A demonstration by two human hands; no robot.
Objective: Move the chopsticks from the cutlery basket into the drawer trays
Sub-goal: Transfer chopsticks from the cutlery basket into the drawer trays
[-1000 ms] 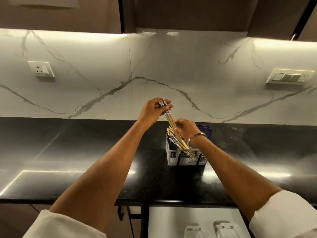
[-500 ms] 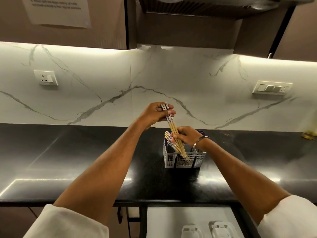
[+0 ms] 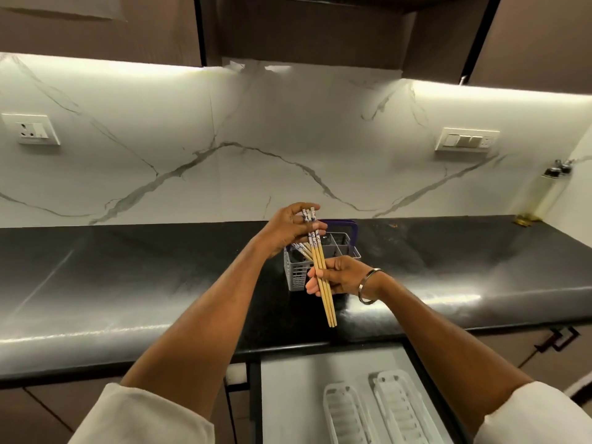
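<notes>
Above the black counter (image 3: 128,283), we are holding a bundle of chopsticks (image 3: 322,277) in both hands — our left hand (image 3: 290,229) is pinching the patterned top ends, our right hand (image 3: 336,278) is gripping the shafts mid-length. Their long axis is running near-vertical, plain tips pointing down toward us, just before the cutlery basket (image 3: 298,270) — the drawer trays (image 3: 371,408) are lying below.

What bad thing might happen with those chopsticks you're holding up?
1. The held chopsticks are pinched only near the top by the left hand and around the middle by the right hand; a loose grip might let one slide out onto the counter.
2. More chopsticks still lean in the basket close behind; a bump may tip it.
3. The drawer trays are narrow, so a chopstick might miss.
</notes>
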